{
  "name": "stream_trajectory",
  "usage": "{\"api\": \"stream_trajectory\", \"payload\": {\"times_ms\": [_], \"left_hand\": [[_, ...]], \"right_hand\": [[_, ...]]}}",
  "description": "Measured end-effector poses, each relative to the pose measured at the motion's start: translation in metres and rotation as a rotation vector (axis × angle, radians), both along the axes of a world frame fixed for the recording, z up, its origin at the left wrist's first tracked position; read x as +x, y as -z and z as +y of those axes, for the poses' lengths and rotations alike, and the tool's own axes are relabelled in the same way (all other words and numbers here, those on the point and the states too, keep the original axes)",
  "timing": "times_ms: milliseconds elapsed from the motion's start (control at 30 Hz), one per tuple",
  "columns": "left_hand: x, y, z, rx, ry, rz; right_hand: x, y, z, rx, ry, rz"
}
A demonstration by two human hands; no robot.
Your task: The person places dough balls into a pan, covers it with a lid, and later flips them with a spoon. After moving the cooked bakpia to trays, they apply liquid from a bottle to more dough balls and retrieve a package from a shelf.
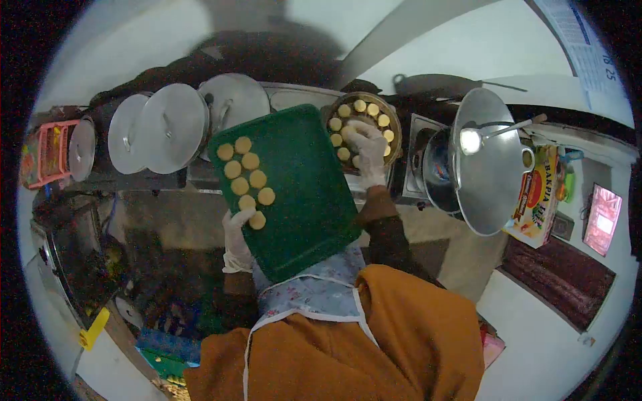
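Observation:
My left hand (238,244), in a white glove, grips the left edge of a green tray (304,194), its thumb over the rim beside a pastry. The tray is tilted in front of my apron. Several round, flat, pale pastries (257,178) lie in two rows along its left side. My right hand (369,148), also gloved, reaches over a round pan (395,127) on the stove. More round pastries (360,105) form a ring inside that pan. The right fingers are drawn together at the middle of the pan; what they hold, if anything, is hard to see.
Large metal lids (175,127) lean against the wall at the left. A big wok (491,180) stands tilted on the right, with a long-handled ladle (515,125) across it. Beyond it sits a printed box (538,200). A pink rack (57,150) stands far left.

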State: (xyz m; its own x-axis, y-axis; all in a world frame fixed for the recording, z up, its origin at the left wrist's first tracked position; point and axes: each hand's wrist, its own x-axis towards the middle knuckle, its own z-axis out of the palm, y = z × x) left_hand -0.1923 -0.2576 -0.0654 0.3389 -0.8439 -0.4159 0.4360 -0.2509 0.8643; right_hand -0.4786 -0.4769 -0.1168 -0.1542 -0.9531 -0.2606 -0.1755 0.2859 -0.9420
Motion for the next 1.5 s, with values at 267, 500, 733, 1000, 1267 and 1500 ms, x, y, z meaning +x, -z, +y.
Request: {"api": "stream_trajectory", "payload": {"times_ms": [267,500,733,1000,1267,1500], "left_hand": [[-0.013,-0.034,-0.01,0.179,-0.027,0.099],[-0.021,-0.039,-0.009,0.207,-0.088,0.168],[-0.022,-0.026,-0.004,0.186,-0.069,0.09],[-0.029,-0.051,-0.03,0.201,0.025,0.267],[-0.029,-0.048,-0.032,0.241,0.056,0.31],[-0.03,-0.029,-0.031,0.302,0.049,0.312]], "right_hand": [[-0.049,0.087,-0.006,0.069,-0.188,0.332],[-0.051,0.091,-0.012,-0.249,-0.287,0.769],[-0.059,0.097,-0.014,-0.278,-0.182,0.597],[0.103,-0.012,0.017,-0.381,-0.508,0.235],[0.163,0.004,0.023,-0.116,-0.458,0.312],[0.166,-0.034,0.017,0.037,-0.427,0.096]]}}
